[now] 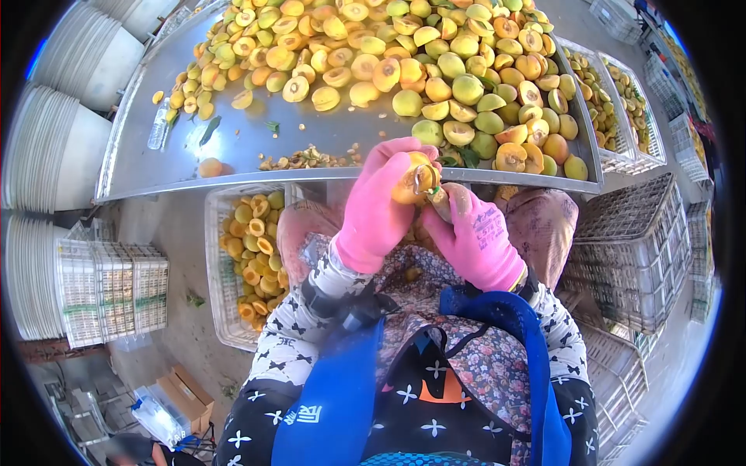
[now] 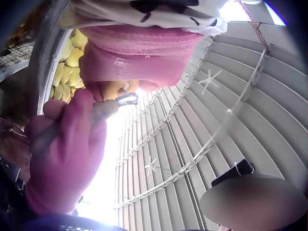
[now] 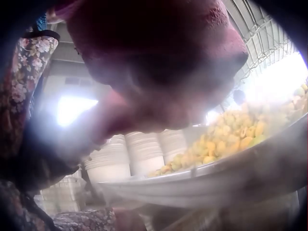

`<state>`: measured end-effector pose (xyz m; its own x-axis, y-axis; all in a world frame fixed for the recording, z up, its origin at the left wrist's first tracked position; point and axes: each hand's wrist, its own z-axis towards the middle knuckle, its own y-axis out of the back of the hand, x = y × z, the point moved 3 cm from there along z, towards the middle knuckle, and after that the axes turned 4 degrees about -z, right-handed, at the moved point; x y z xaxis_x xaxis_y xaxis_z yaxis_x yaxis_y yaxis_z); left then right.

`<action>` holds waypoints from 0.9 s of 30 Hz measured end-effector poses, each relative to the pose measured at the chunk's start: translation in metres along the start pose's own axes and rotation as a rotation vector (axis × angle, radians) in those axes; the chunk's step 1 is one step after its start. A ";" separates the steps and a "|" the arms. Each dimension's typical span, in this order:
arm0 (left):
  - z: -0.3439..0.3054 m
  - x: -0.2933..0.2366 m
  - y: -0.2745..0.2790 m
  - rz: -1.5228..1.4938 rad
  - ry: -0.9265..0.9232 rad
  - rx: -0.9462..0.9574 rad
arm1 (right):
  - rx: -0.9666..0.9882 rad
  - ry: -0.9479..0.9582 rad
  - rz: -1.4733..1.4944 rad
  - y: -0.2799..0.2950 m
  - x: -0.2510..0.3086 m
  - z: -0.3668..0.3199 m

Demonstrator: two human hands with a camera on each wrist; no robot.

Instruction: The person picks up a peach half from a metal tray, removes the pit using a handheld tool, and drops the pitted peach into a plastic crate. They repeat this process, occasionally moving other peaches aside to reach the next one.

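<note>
My left hand (image 1: 374,203), in a pink glove, grips a yellow peach half (image 1: 405,189) just past the table's near edge. In my right hand (image 1: 483,242), gloved the same, is a pitting knife (image 1: 440,205) with a grey handle. Its looped metal blade (image 2: 127,99) shows in the left wrist view, right at the cut face of the fruit. The right wrist view is hazy, with the glove (image 3: 159,53) filling its top and the knife hidden.
A metal table (image 1: 311,144) carries a heap of peach halves (image 1: 334,54) and several pits (image 1: 311,158). Below its near edge stands a crate (image 1: 214,256) of halves. Stacked crates (image 1: 625,256) stand at right, white tubs (image 1: 74,147) at left. A plastic bottle (image 1: 158,130) lies on the table.
</note>
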<state>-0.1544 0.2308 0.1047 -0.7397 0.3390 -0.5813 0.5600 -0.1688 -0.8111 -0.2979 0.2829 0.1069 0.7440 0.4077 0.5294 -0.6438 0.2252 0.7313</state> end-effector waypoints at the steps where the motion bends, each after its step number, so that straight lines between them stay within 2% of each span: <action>1: 0.000 0.001 -0.001 0.057 -0.030 0.012 | 0.023 -0.013 -0.005 -0.001 -0.002 0.000; 3: 0.001 0.006 -0.001 0.171 -0.092 0.033 | 0.101 -0.067 -0.033 0.001 -0.005 0.003; 7: 0.002 0.008 -0.002 0.153 -0.018 -0.052 | 0.199 -0.108 -0.065 -0.002 -0.009 0.003; 10: 0.002 0.012 0.001 0.170 -0.019 -0.117 | 0.247 -0.122 0.101 -0.013 -0.010 -0.003; 13: 0.001 0.013 0.003 0.170 -0.029 -0.170 | 0.182 -0.135 0.324 -0.022 -0.010 -0.009; 18: 0.000 0.022 0.014 0.229 -0.058 -0.198 | 0.287 -0.153 0.283 -0.032 -0.025 -0.019; 21: -0.006 0.017 0.015 0.370 0.184 -0.206 | 0.400 -0.176 0.302 -0.034 -0.029 -0.023; 22: -0.006 0.019 0.018 0.365 0.170 -0.215 | 0.436 -0.180 0.321 -0.029 -0.027 -0.021; 23: -0.005 0.022 0.022 0.362 0.150 -0.218 | 0.569 -0.374 0.434 -0.026 -0.021 -0.017; 26: 0.001 0.021 0.012 0.354 0.084 -0.148 | 0.768 -0.791 1.100 -0.031 0.005 -0.018; 27: 0.001 0.020 0.006 0.350 0.070 -0.119 | 0.662 -0.800 1.217 -0.034 0.009 -0.020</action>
<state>-0.1657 0.2359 0.0879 -0.4707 0.3432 -0.8128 0.8168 -0.1788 -0.5485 -0.2728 0.2968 0.0777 -0.0957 -0.5457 0.8325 -0.8671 -0.3650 -0.3390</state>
